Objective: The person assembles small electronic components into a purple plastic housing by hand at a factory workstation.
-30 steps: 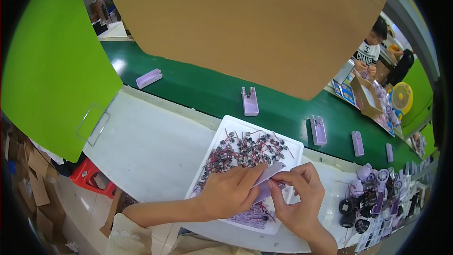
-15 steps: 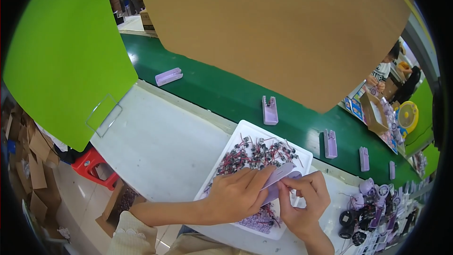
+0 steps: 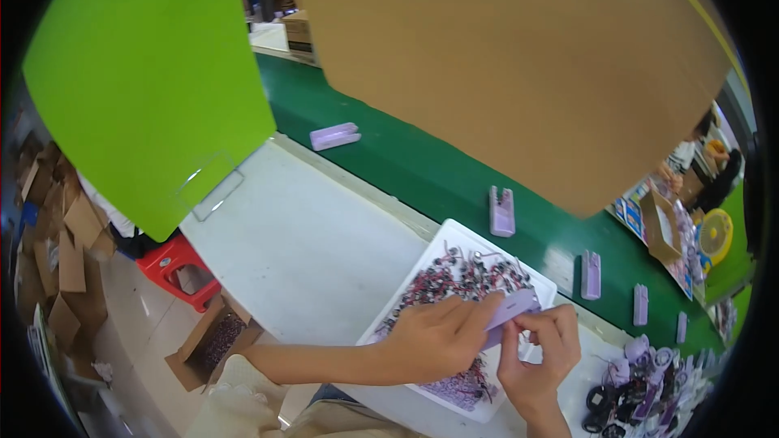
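A light-purple plastic housing [image 3: 516,305] is tilted between my two hands, above a white tray [image 3: 546,281]. My left hand [image 3: 438,341] is closed round its left side. From the other side, my right hand [image 3: 542,357] has thumb and forefinger pinched against the housing; whatever lies between those fingertips is hidden. In the tray, small dark motor-like parts with red and black wires [image 3: 438,280] fill the far part. Small purple pieces [image 3: 454,393] lie at its near end, partly covered by my left forearm.
A green conveyor belt [image 3: 389,134] crosses behind the white table [image 3: 308,227], carrying several purple housings [image 3: 501,212]. Purple and black parts [image 3: 641,389] are heaped at right. A brown board [image 3: 519,65] and a green panel [image 3: 154,73] stand over the belt and table. A red stool [image 3: 180,272] is at left.
The whole scene has shifted rightward in the picture as the view turned left. Both hands keep hold at the purple housing, with only slight finger movement.
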Demonstrator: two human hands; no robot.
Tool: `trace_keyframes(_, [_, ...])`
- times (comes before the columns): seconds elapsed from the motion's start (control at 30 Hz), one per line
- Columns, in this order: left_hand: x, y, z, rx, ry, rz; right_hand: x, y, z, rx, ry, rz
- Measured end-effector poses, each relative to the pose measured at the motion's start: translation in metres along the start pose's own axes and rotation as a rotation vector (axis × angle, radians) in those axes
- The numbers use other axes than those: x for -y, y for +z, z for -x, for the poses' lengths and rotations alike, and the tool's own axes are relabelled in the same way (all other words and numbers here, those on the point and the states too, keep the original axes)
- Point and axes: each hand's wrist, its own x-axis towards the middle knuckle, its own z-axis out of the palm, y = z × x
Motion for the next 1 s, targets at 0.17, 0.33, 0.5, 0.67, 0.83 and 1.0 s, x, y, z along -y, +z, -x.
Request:
trace_keyframes(0.17, [0.002, -0.002, 0.000, -0.025, 0.041, -0.086, 0.005, 0.005, -0.004, -0.006, -0.047, 0.009])
trace_keyframes(0.33, [0.006, -0.013, -0.003, -0.066, 0.042, -0.129, 0.012, 0.005, -0.006, -0.038, -0.169, 0.081])
trace_keyframes(0.5, [0.026, -0.029, 0.002, -0.106, -0.040, -0.155, 0.026, 0.005, -0.021, -0.040, -0.271, -0.050])
trace_keyframes(0.67, [0.071, -0.080, 0.031, -0.407, -0.324, -0.122, 0.016, -0.005, -0.008, 0.004, -0.249, -0.056])
trace_keyframes(0.83, [0.112, -0.159, 0.124, -0.970, -0.544, -0.215, -0.010, -0.001, 0.009, 0.097, -0.051, -0.137])
trace_keyframes(1.0, [0.183, -0.264, 0.176, -1.368, -0.842, -0.198, -0.024, 0.002, 0.018, 0.162, 0.044, -0.191])
